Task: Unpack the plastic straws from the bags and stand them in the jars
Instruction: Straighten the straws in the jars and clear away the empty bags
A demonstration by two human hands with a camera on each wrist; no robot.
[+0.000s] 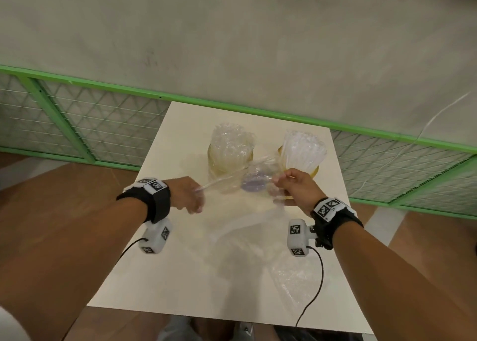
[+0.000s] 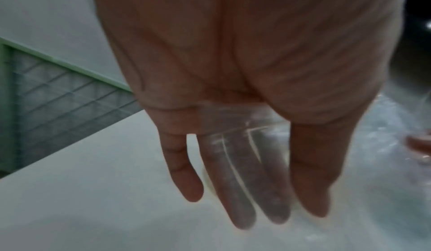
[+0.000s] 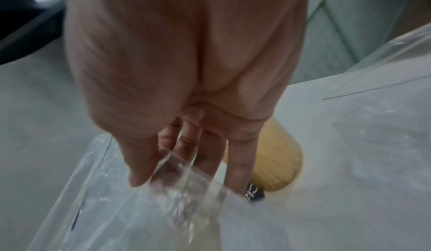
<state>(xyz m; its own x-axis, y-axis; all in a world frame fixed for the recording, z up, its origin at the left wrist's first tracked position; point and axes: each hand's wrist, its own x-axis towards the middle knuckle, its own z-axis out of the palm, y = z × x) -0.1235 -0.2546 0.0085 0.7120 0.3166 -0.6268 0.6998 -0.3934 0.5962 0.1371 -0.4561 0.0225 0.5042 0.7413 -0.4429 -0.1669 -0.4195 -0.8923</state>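
We are stretching a clear plastic bag [image 1: 232, 178] between our two hands, above the surface [image 1: 180, 276] and just in front of the two jars. Our left hand [image 1: 189, 194] is gripping one end, pulled into a taut strip, with the film lying across the fingers [image 2: 245, 172] in the left wrist view. Our right hand [image 1: 294, 185] is pinching the other end between thumb and fingers [image 3: 186, 144], the film bunching below them. Whether any straws are left inside this bag we cannot tell; it is looking slack and see-through, with a purplish round patch showing through it.

We are judging that the step in hand is opening or emptying this bag, and that the task is far along, since both jars are already carrying straws. If the bag is empty, the next move is calling for us to lay it aside, clear of the jars, so the film is not snagging the straw tops and tipping a jar.

The left jar [image 1: 227, 160], with yellowish glass, is holding a bundle of clear straws [image 1: 229, 139] standing upright. The right jar [image 1: 313, 171], with an amber rim, is holding a bundle of white straws [image 1: 302, 149] fanning out at the top; our right hand is sitting just beside it. A tan round thing with a dark label is showing behind the fingers in the right wrist view, probably that jar.

Nearer us, more clear plastic [image 1: 294, 276] is lying crumpled on the surface.
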